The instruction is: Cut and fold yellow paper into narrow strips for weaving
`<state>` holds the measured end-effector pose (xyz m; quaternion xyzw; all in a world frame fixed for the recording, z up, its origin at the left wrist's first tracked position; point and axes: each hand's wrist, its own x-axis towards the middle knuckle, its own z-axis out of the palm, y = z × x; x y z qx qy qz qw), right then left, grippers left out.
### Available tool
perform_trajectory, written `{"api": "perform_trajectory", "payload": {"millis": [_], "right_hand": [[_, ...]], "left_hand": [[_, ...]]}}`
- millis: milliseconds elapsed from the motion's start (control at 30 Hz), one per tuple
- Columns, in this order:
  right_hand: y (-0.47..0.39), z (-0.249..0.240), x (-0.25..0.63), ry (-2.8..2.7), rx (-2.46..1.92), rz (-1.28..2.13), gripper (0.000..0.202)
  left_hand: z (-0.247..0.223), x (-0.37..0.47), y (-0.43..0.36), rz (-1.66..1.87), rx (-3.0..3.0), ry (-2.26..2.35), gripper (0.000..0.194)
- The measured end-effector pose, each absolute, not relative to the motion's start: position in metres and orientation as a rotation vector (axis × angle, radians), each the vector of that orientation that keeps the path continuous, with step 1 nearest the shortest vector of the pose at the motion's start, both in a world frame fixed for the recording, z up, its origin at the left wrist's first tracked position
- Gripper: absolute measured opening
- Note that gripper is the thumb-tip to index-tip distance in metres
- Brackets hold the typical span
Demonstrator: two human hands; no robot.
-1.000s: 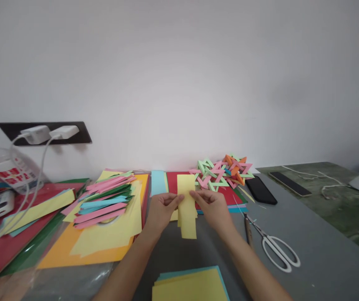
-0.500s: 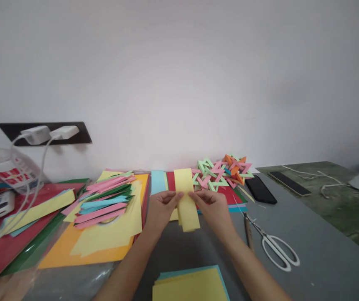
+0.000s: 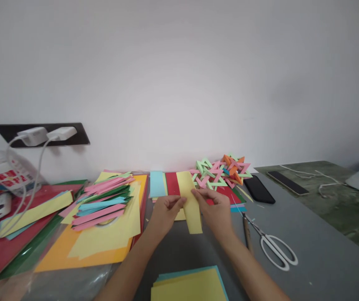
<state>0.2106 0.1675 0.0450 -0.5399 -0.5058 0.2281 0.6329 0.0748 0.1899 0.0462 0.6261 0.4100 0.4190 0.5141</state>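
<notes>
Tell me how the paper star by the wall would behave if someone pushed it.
The paper star looks light, being only thin woven strips, so it would probably slide on the sheets rather than tip. Its open loops would likely crush easily.

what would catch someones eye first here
First the yellow paper strip at the middle, pinched between the left hand and right hand above the grey table. Next, the woven paper star of pink, green and orange against the wall, and the fan of coloured strips on the orange and yellow sheets to the left.
</notes>
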Motion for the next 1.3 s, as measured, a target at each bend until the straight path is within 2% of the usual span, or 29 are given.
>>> {"api": "perform_trajectory", "payload": {"millis": [100, 367, 667, 967, 1300], "right_hand": [[0.167, 0.045, 0.21, -1.166, -1.271, 0.492, 0.02], [0.173, 0.042, 0.213, -1.22, -1.162, 0.854, 0.024], [0.169, 0.043, 0.211, -1.282, -1.258, 0.62, 0.029], [0.169, 0.045, 0.208, -1.338, -1.268, 0.72, 0.027], [0.171, 0.04, 0.21, -1.299, -1.277, 0.65, 0.032]], "left_hand": [[0.045, 0.075, 0.189, 0.975, 1.542, 0.998, 0.028], [0.037, 0.069, 0.197, 1.109, 1.474, 1.072, 0.031], [0.037, 0.073, 0.194, 1.024, 1.364, 1.05, 0.03], [0.031, 0.068, 0.2, 1.133, 1.324, 1.117, 0.035], [0.036, 0.074, 0.195, 0.984, 1.273, 1.057, 0.03]]}}
